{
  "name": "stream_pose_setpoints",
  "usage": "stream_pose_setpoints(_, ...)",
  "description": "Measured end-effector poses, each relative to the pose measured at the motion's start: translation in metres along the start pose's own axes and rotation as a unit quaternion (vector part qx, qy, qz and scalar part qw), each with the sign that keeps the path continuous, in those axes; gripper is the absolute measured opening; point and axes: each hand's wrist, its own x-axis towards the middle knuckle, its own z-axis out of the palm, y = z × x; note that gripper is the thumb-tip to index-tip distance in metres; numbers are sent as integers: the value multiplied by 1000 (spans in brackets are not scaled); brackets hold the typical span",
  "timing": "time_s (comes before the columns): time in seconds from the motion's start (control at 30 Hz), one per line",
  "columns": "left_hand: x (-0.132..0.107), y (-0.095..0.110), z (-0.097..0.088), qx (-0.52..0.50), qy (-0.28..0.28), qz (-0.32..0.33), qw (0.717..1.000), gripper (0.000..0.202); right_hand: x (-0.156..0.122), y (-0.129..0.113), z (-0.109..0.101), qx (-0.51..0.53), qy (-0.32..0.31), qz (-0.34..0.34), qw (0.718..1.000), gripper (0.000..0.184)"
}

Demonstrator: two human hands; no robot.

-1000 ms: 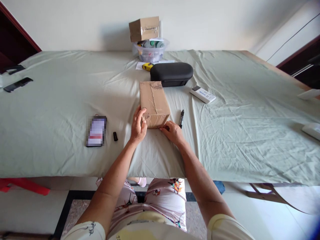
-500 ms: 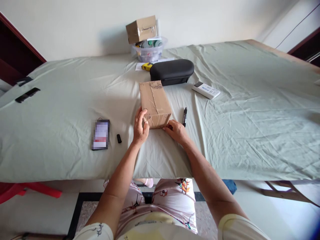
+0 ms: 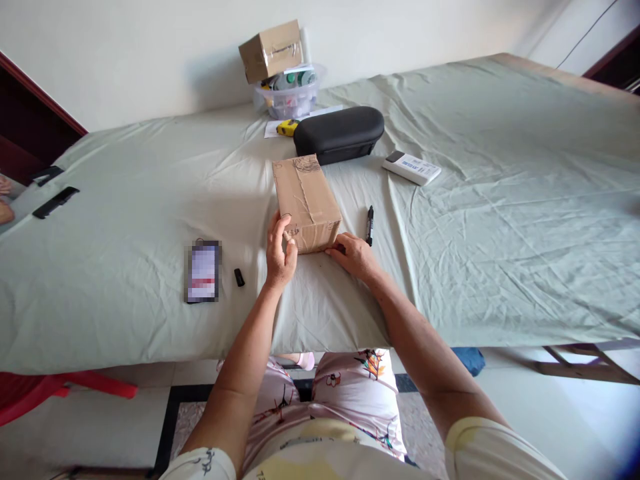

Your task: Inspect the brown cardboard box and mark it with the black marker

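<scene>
a rectangular brown cardboard parcel (image 3: 307, 203) with clear tape and dark scribbled marks is lying flat on a wrinkled pale green cloth sheet (image 3: 125, 220), its long sides running away from the person. the person's left hand (image 3: 281, 257) is curling against the parcel's near left corner, while the right hand (image 3: 353, 256) is lying low with its fingertips at the near face. together they are taking a narrow hold across the near end, though i cannot tell whether either hand is actually gripping. placing both palms evenly on opposite sides would probably steady the parcel better on the soft, creased cloth.

just right of the parcel, a slim black marker pen (image 3: 369, 225) is lying uncapped, and a small black pen cap (image 3: 239, 277) is sitting to the left, beside a black phone with a blurred screen (image 3: 203, 271). farther away, a black zippered hard case (image 3: 339, 135) and a white rectangular remote (image 3: 411, 168) are resting on the sheet. beyond them, a small yellow tape measure (image 3: 287, 127) is lying near a clear plastic tub of mixed items (image 3: 290, 100), with a small taped cardboard box (image 3: 271, 51) balancing on top.
</scene>
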Motion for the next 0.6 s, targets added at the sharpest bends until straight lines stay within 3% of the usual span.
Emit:
stream_pose_setpoints(0.3, 0, 5, -2, -12, -3, -27, 1000, 50, 0, -3, -1, -3, -5, 9, 1000, 17)
stream_pose_setpoints(0.6, 13, 16, -1, -19, 34, -30, 999, 47, 1, -1, 0, -7, -3, 2, 1000, 16)
